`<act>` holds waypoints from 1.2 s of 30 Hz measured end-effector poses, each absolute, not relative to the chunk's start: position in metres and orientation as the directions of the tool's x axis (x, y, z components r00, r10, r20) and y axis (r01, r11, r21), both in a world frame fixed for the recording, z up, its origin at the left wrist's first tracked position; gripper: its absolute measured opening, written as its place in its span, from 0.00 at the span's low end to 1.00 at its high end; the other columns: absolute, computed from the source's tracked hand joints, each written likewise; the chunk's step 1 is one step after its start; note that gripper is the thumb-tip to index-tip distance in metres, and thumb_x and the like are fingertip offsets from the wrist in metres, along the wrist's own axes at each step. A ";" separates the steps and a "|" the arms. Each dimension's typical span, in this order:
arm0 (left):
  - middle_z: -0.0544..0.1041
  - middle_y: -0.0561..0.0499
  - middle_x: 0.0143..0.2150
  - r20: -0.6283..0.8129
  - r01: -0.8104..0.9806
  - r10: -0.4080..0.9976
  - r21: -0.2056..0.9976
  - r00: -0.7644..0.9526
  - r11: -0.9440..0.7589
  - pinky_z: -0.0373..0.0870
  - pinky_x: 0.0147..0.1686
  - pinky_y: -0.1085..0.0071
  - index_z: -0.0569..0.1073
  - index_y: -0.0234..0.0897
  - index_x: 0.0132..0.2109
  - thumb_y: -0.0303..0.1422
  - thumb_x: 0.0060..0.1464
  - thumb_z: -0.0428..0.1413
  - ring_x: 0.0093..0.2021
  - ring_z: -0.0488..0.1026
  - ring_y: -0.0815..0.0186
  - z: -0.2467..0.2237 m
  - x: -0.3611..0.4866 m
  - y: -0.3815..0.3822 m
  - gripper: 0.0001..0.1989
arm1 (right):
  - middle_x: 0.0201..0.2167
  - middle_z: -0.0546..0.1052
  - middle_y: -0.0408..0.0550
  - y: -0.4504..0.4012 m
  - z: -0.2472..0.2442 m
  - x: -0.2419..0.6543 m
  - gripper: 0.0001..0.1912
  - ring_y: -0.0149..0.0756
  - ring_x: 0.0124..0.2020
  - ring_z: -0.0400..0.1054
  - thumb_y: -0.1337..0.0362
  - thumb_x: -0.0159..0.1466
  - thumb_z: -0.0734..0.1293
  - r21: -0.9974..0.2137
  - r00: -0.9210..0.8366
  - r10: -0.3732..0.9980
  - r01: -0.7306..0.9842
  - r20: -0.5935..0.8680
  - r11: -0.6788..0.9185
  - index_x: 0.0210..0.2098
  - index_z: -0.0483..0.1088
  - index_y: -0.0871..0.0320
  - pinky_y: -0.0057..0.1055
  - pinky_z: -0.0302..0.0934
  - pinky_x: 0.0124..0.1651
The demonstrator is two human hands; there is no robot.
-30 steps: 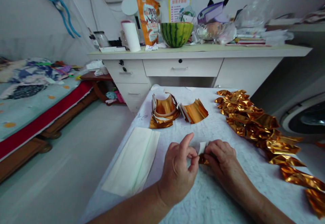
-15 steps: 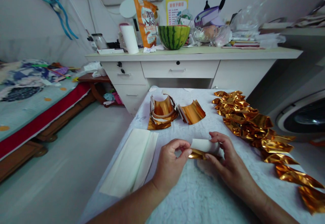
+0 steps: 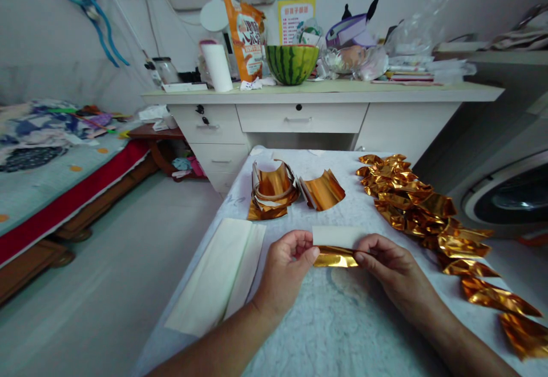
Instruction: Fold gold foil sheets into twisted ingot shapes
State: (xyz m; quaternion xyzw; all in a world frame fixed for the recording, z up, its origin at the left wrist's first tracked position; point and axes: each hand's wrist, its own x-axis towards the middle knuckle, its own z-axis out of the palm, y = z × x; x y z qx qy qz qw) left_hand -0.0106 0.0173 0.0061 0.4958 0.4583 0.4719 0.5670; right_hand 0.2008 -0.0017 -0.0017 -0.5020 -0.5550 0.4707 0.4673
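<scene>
Between my hands is a sheet of gold foil paper, its white backing facing up at the far side and a gold strip along the near edge. My left hand pinches its left end between thumb and fingers. At the right end, my right hand is closed on the same sheet. Beyond them lie a curled stack of gold foil sheets and a smaller curved gold stack. A pile of folded gold foil pieces runs down the right side. White paper sheets lie left of my left hand.
A pale cloth covers the table. Behind it stands a white desk with a watermelon half, an orange pouch and a paper roll. A bed is at the left, a front-loading washing machine at the right.
The sheet between my hands has gone from a curved roll to flatter, with more gold strip showing. My right hand has moved its fingers down onto the right end.
</scene>
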 end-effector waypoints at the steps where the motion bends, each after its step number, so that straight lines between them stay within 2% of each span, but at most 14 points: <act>1: 0.76 0.50 0.33 -0.065 -0.081 0.987 0.994 0.146 0.078 0.67 0.37 0.72 0.74 0.33 0.39 0.32 0.50 0.60 0.35 0.72 0.66 0.008 -0.010 0.017 0.09 | 0.26 0.70 0.41 -0.002 -0.002 0.201 0.11 0.31 0.29 0.63 0.56 0.61 0.70 -0.992 -0.047 0.998 0.115 0.050 0.055 0.30 0.70 0.56 0.27 0.57 0.31; 4: 0.77 0.49 0.33 -0.101 -0.066 0.978 0.991 0.182 0.115 0.68 0.35 0.72 0.75 0.33 0.38 0.34 0.50 0.60 0.34 0.73 0.65 0.013 -0.010 0.015 0.09 | 0.25 0.70 0.42 -0.002 -0.002 0.200 0.11 0.32 0.29 0.63 0.55 0.61 0.70 -0.990 -0.029 0.998 0.124 0.062 0.065 0.30 0.70 0.56 0.28 0.58 0.32; 8: 0.77 0.49 0.31 -0.104 0.050 0.974 0.994 0.202 0.095 0.67 0.31 0.73 0.76 0.32 0.35 0.35 0.51 0.59 0.32 0.72 0.66 0.013 -0.010 0.015 0.10 | 0.25 0.71 0.42 -0.002 0.001 0.197 0.12 0.33 0.29 0.64 0.55 0.60 0.70 -0.985 -0.010 0.998 0.158 0.067 0.068 0.29 0.70 0.56 0.28 0.59 0.32; 12: 0.74 0.51 0.26 -0.069 0.155 0.984 0.987 0.164 0.044 0.63 0.27 0.75 0.76 0.32 0.32 0.36 0.52 0.57 0.27 0.69 0.68 0.013 -0.011 0.015 0.10 | 0.25 0.71 0.43 -0.002 0.001 0.195 0.13 0.33 0.29 0.65 0.53 0.59 0.70 -0.987 -0.008 0.999 0.151 0.044 0.045 0.29 0.70 0.56 0.28 0.59 0.31; 17: 0.72 0.53 0.24 0.028 0.268 0.992 0.962 0.124 -0.061 0.62 0.27 0.76 0.75 0.33 0.29 0.33 0.52 0.56 0.26 0.66 0.69 0.023 -0.012 0.013 0.09 | 0.22 0.69 0.40 -0.001 0.001 0.192 0.15 0.30 0.24 0.62 0.51 0.57 0.72 -0.993 0.012 1.000 0.113 -0.011 -0.012 0.28 0.69 0.56 0.26 0.55 0.26; 29: 0.72 0.54 0.26 0.033 0.205 0.993 0.977 0.117 -0.057 0.63 0.28 0.77 0.74 0.34 0.31 0.36 0.55 0.56 0.28 0.68 0.69 0.018 -0.013 0.014 0.10 | 0.24 0.73 0.42 -0.001 0.002 0.193 0.15 0.33 0.27 0.66 0.51 0.56 0.72 -0.994 0.055 0.998 0.097 -0.039 -0.044 0.28 0.70 0.56 0.29 0.60 0.32; 34: 0.74 0.54 0.25 0.068 0.270 0.992 0.958 0.105 -0.094 0.63 0.27 0.77 0.75 0.34 0.30 0.33 0.55 0.56 0.27 0.68 0.69 0.021 -0.013 0.012 0.08 | 0.23 0.72 0.42 0.000 -0.001 0.193 0.16 0.32 0.26 0.65 0.50 0.56 0.72 -0.995 0.041 0.999 0.091 -0.036 -0.039 0.28 0.70 0.56 0.28 0.59 0.30; 36: 0.75 0.53 0.25 0.129 0.319 0.987 0.935 0.095 -0.153 0.64 0.27 0.76 0.75 0.34 0.30 0.31 0.55 0.56 0.27 0.69 0.69 0.021 -0.013 0.012 0.07 | 0.22 0.72 0.42 0.001 -0.002 0.193 0.16 0.32 0.25 0.65 0.49 0.56 0.71 -0.994 0.039 0.999 0.099 -0.035 -0.039 0.28 0.70 0.56 0.28 0.58 0.29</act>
